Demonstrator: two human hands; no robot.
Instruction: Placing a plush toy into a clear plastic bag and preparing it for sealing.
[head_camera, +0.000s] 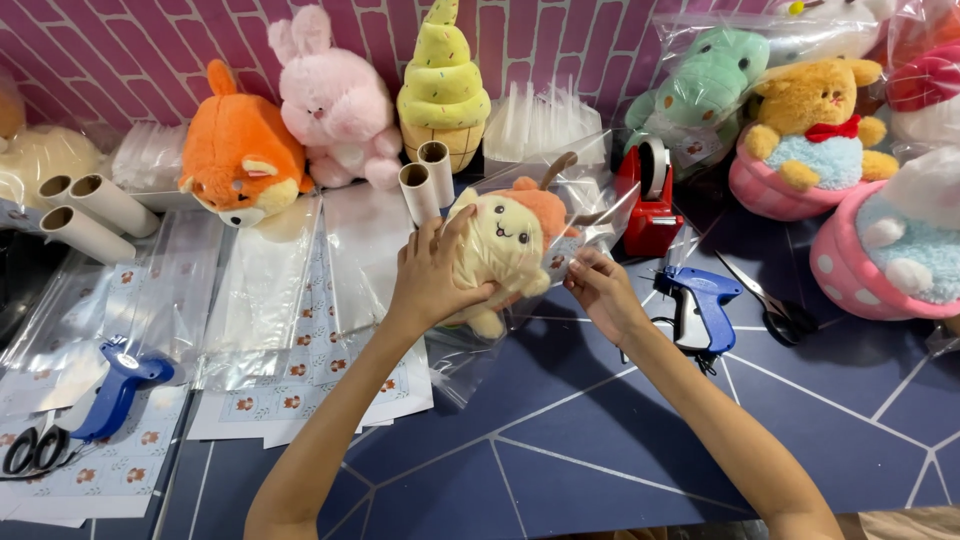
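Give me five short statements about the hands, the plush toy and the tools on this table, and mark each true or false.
1. The left hand grips a cream plush toy. True.
2. The right hand holds the blue tagging gun. False: it pinches the clear plastic bag; the gun lies on the table.
3. A red tape dispenser stands behind the bag. True.
4. The orange fox plush is inside the bag. False: it sits by the wall.
5. Cardboard tubes stand near the toy. True.
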